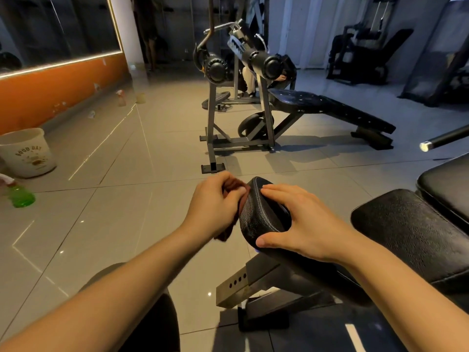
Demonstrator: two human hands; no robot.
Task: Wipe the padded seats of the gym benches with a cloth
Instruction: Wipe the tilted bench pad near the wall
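Left hand (215,207): fingers curled round a brown cloth (226,233), pressing it against the end of the black seat pad (258,221).
Right hand (302,224): fingers straight, spread over the seat pad, gripping nothing.

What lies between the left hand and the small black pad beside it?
A brown cloth: the left hand grips it and holds it against the end of the pad. The head view shows this.

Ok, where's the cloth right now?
Head view, centre: cloth gripped in the left hand, against the left edge of the black pad under the right hand.
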